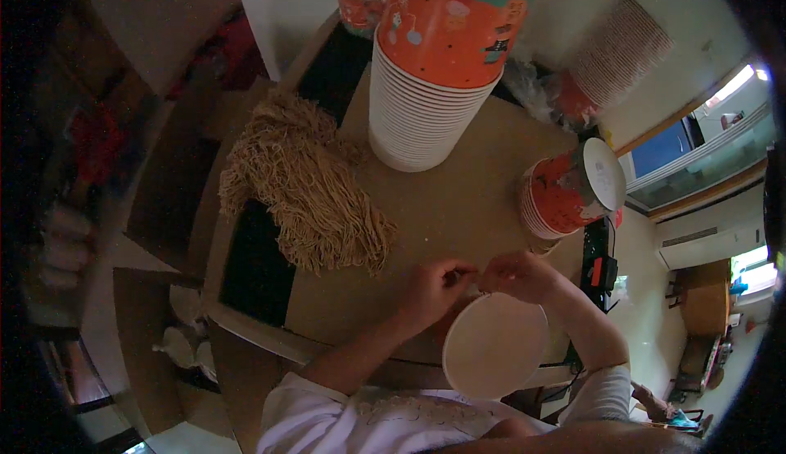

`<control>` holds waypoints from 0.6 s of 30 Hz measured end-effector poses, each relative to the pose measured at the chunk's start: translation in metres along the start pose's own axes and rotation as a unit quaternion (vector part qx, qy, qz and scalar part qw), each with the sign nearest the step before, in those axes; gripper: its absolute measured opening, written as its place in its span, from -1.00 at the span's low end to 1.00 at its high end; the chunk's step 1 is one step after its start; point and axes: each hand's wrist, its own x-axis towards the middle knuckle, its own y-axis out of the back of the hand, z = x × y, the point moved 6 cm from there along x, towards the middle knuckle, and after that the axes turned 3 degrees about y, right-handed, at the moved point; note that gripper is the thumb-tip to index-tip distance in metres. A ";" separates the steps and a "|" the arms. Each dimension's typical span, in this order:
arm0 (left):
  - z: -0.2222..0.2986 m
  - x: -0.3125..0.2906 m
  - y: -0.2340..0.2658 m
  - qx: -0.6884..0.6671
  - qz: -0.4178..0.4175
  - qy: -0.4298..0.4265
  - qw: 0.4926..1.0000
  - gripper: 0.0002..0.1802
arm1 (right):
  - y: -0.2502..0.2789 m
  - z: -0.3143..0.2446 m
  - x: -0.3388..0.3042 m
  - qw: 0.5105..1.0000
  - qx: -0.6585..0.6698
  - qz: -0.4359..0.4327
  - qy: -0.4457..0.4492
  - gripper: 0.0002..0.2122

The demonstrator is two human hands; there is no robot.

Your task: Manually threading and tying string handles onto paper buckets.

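1. Open lane: the bare middle of the desk (458, 208), running from the left grip (435, 292) and right grip (524, 277) toward the tall tub stack (430, 106), which blocks the far end.
2. Left side: the heaped twine bundle (315, 188) bars a low pass.
3. Right side: a shorter tub stack (553, 192) stands in the way.
4. Near edge: a tub (495, 347) fills the room between the forearms (368, 346).

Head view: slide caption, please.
Left hand and right hand close together at a round paper tub, near tan cords and stacked paper tubs.
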 end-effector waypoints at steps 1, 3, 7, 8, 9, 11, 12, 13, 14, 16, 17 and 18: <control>0.001 0.000 0.000 0.004 -0.005 0.000 1.000 -0.83 | 0.001 -0.002 -0.001 1.000 0.000 0.000 -0.001 -0.91; 0.001 0.000 0.001 0.002 -0.006 0.010 1.000 -0.82 | 0.001 -0.012 -0.001 1.000 -0.010 -0.013 0.009 -0.91; -0.017 0.001 0.000 -0.039 -0.017 0.052 0.998 -0.77 | 0.002 -0.017 -0.002 0.999 -0.010 -0.026 -0.033 -0.91; -0.020 0.001 0.000 -0.039 -0.017 0.052 0.998 -0.77 | 0.002 -0.016 -0.002 0.999 -0.008 -0.023 -0.031 -0.90; -0.023 0.002 -0.003 -0.114 -0.038 0.066 0.990 -0.74 | 0.002 -0.014 -0.002 0.999 -0.005 -0.020 -0.030 -0.90; -0.023 0.004 -0.003 -0.189 -0.059 0.080 0.977 -0.71 | 0.003 -0.012 -0.002 0.999 -0.015 -0.020 -0.027 -0.90; -0.014 0.005 -0.006 -0.182 -0.113 0.057 0.975 -0.69 | 0.003 -0.012 -0.002 0.999 -0.024 -0.018 -0.023 -0.90; -0.006 0.004 -0.009 -0.176 -0.168 0.034 0.969 -0.66 | 0.004 -0.011 -0.002 0.999 -0.024 -0.019 -0.023 -0.90; -0.003 0.004 -0.009 -0.176 -0.168 0.033 0.969 -0.66 | 0.004 -0.012 -0.002 0.999 -0.021 -0.020 -0.022 -0.90; 0.001 0.005 -0.008 -0.136 -0.165 0.026 0.977 -0.69 | 0.003 -0.013 -0.003 0.999 -0.020 -0.020 -0.022 -0.90; 0.004 0.005 -0.007 -0.136 -0.166 0.026 0.976 -0.69 | 0.003 -0.014 -0.003 1.000 -0.010 -0.018 -0.014 -0.90; 0.005 0.005 -0.006 -0.123 -0.170 0.039 0.977 -0.71 | 0.004 -0.014 -0.003 1.000 0.000 -0.016 -0.006 -0.89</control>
